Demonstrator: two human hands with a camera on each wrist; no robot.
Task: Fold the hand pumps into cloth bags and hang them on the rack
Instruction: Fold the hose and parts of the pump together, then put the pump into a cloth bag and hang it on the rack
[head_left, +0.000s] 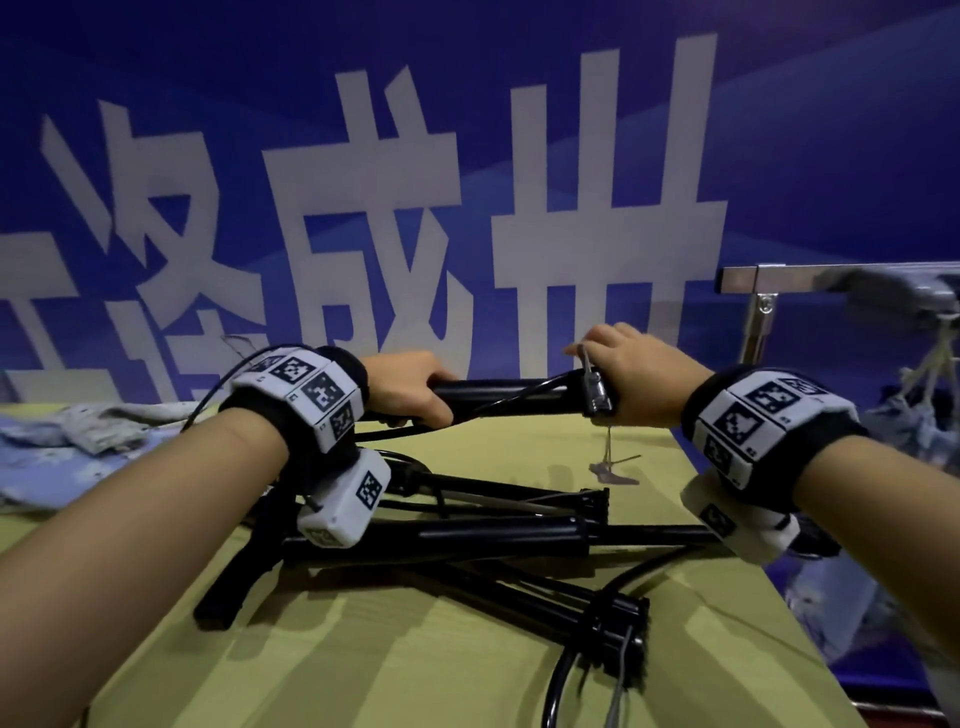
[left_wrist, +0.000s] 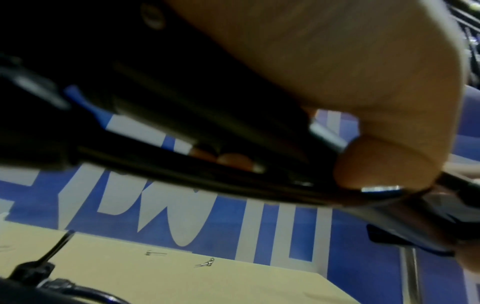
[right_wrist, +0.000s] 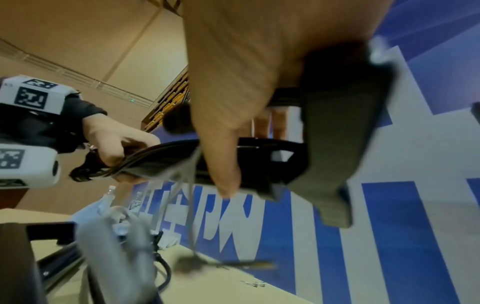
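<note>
Gripping a stiff black pump level above the table, the left hand wraps its barrel while the right hand clasps the metal-fitted end, its thin hose likely floppy.

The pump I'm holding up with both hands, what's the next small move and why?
Probably fold the foot piece at the right hand flat against the held pump. The left hand grips the barrel, the piece sticks out crosswise, and the cloth bags lie unused on the table.
</note>
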